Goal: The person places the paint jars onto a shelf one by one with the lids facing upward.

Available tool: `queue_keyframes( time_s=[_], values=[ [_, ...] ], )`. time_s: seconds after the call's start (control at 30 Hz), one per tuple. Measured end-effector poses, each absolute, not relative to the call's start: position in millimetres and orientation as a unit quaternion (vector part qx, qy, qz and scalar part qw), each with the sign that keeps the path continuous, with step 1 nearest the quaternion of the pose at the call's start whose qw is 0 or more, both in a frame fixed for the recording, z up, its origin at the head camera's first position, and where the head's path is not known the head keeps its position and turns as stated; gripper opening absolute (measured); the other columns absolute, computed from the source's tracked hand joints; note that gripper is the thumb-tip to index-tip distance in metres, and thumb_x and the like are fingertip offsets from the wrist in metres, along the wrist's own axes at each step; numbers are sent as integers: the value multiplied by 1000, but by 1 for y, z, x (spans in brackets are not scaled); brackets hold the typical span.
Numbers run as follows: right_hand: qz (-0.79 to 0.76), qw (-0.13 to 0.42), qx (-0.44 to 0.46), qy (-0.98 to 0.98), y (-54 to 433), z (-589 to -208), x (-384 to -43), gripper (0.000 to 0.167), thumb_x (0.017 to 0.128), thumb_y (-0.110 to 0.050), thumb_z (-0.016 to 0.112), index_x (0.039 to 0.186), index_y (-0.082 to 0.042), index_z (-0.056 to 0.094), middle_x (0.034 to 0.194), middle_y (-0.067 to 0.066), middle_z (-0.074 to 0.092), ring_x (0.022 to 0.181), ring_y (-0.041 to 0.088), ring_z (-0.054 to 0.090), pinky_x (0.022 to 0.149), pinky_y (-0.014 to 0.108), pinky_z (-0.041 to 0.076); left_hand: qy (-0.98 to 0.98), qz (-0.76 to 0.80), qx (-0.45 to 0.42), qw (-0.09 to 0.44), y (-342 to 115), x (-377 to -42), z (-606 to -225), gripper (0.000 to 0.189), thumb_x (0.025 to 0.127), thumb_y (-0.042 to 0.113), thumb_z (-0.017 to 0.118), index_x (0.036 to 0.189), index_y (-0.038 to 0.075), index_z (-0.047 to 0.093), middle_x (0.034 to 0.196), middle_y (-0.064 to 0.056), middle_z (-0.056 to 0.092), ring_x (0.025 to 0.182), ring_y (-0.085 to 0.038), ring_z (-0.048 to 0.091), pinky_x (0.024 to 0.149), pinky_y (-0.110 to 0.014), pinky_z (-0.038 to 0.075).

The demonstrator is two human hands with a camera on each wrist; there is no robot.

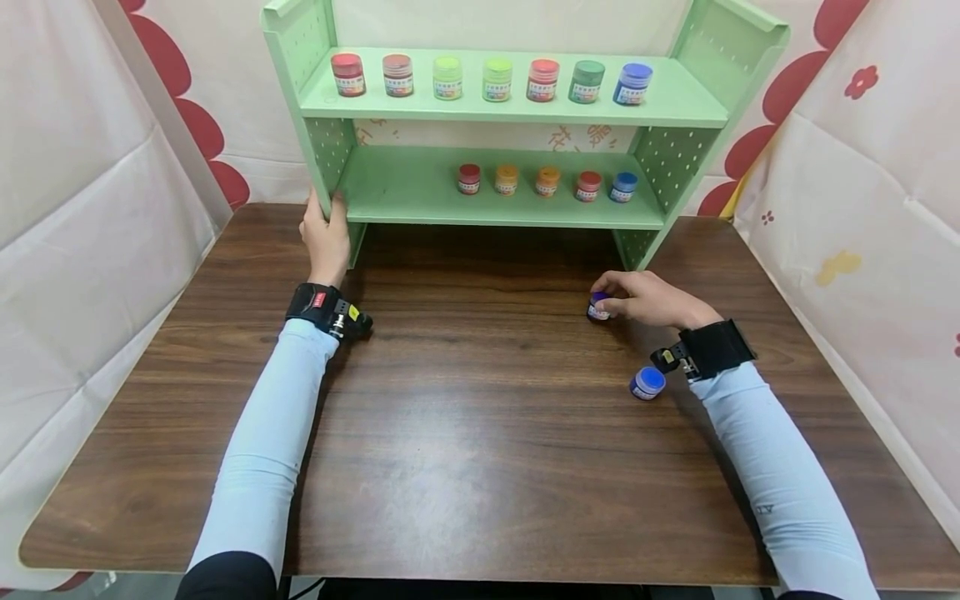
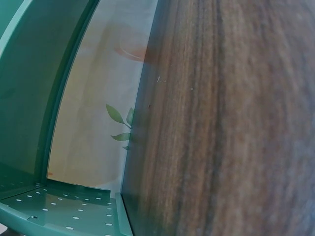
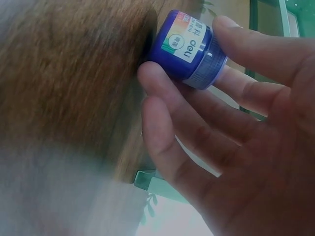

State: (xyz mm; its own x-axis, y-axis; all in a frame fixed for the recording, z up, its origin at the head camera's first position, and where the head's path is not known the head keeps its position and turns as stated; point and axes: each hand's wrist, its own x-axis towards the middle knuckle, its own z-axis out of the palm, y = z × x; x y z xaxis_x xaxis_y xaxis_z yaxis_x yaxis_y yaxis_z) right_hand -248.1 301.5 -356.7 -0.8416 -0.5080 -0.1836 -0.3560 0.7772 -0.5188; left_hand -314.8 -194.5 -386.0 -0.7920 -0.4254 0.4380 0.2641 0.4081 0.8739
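Observation:
My right hand (image 1: 647, 298) holds a small dark blue paint jar (image 1: 598, 307) at or just above the tabletop. In the right wrist view the thumb and fingers sit around that jar (image 3: 183, 49), whose white label faces the camera. Nearer the front, by the right wrist, stands another paint jar (image 1: 647, 382) with a bright blue lid. My left hand (image 1: 327, 242) grips the left side panel of the green two-tier shelf (image 1: 412, 185), thumb on the inner side. The left wrist view shows the shelf's underside and perforated side panel (image 2: 64, 209), but not the hand.
On the upper tier stands a row of larger paint jars (image 1: 497, 81) in red, green and blue. Smaller jars (image 1: 547, 182) in red, orange and blue line the lower tier. The brown wooden table (image 1: 450, 433) has patterned cloth (image 1: 847, 208) around it.

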Motion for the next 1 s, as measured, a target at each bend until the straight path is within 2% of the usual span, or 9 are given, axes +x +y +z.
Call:
queue_keyframes(
  time_s=[0.4,0.67,0.93,1.0],
  values=[
    [-222,125,-245,936,293,-353,-247,28,105,-17,60,130,-5,63,106,9,71,92,22,62,77,31,49,-770,-549,51,321,-196,-314,-388,42,104,39,51,145,30,59,139,-3,67,123,-13,62,110,-35,45],
    [-211,93,-253,939,292,-341,-240,29,105,-25,61,130,-10,64,107,5,72,94,19,64,79,31,48,-774,-546,50,319,-194,-316,-387,45,104,40,51,148,32,55,137,-6,67,117,-13,60,109,-37,45],
    [-200,73,-262,941,286,-321,-239,30,105,-29,61,130,-12,65,108,2,72,94,18,63,81,31,48,-775,-544,45,317,-193,-316,-386,45,105,39,50,150,35,53,144,0,63,121,-13,61,110,-36,44],
    [-192,67,-277,939,278,-316,-242,29,105,-28,62,129,-13,65,107,1,73,94,16,64,83,32,49,-776,-542,46,318,-194,-315,-386,44,106,38,50,149,34,54,142,-2,64,118,-13,61,109,-38,45]
  ],
)
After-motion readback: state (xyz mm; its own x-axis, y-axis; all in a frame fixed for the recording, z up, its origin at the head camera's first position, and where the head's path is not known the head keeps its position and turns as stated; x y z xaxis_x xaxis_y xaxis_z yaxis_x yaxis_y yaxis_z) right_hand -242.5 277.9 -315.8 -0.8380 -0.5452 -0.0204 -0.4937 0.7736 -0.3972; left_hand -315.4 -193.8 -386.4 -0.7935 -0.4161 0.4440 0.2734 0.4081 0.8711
